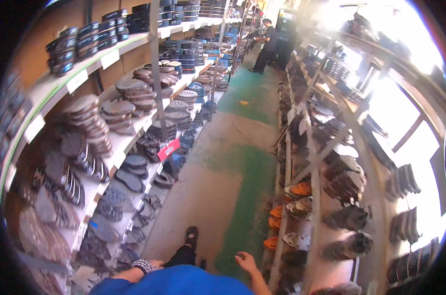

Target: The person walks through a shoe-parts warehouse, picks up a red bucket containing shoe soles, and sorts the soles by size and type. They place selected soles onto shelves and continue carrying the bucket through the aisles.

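Note:
My left hand [156, 264] is low in the picture beside my blue shirt [178, 280]. A checkered band [143, 266] circles that wrist, and the fingers are too small to make out. To the right, my right hand [246, 261] hangs over the green floor strip with its fingers loosely bent and apart, holding nothing I can see. Stacked shoe soles [105, 231] on the lower left shelf are nearest my left hand. Orange soles [271, 243] and pale ones [297, 240] lie on the right rack, close to my right hand.
A long left shelf [134, 42] holds many bundled soles; a red tag [169, 150] hangs at its post. Metal braces cross the right rack [309, 147]. Between them runs an aisle floor [198, 182]. Another person [267, 46] stands at the far end near a dark cabinet [285, 37].

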`<state>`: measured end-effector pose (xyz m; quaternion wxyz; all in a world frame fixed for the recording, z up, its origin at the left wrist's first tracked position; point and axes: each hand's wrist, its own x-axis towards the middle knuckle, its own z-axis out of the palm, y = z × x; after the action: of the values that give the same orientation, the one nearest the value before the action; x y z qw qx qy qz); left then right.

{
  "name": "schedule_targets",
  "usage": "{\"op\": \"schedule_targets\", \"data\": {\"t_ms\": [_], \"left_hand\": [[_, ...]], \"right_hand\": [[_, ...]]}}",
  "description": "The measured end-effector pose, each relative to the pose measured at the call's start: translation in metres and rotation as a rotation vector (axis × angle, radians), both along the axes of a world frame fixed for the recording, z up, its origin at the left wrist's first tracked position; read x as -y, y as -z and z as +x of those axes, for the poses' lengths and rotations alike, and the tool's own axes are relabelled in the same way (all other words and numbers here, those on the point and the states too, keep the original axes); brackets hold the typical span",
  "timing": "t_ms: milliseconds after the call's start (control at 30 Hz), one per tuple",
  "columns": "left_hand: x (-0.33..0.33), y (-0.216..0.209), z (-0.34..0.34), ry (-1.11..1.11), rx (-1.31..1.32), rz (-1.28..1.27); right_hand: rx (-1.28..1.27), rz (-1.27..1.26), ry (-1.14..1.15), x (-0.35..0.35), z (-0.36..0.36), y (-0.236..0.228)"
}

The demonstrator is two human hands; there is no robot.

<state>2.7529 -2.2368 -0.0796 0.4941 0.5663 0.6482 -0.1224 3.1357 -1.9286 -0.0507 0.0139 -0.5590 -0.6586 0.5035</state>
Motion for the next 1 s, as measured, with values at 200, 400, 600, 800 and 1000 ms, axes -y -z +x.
{"op": "schedule_targets", "data": {"t_ms": [200,400,600,800,1000], "left_hand": [[-0.217,0.068,-0.120,-0.086,0.039,-0.034],[-0.559,0.034,-0.200,-0.324,0.250,0.171],[-0.824,0.063,-0.236,-0.617,0.241,0.259],[-0.941,0.078,-0.304,-0.104,0.106,0.035],[-1.115,0.125,-0.407,-0.544,0.155,-0.034]], "right_hand": [[0.303,0.094,0.017,-0.153,-0.058,0.028],[0.343,0.002,0.169,-0.323,-0.094,0.044],[0.383,0.008,0.125,-0.559,-0.124,0.090],[0.098,0.189,0.166,-0.865,-0.222,0.080],[-0.132,0.262,0.165,-1.154,-0.348,0.075]]}}
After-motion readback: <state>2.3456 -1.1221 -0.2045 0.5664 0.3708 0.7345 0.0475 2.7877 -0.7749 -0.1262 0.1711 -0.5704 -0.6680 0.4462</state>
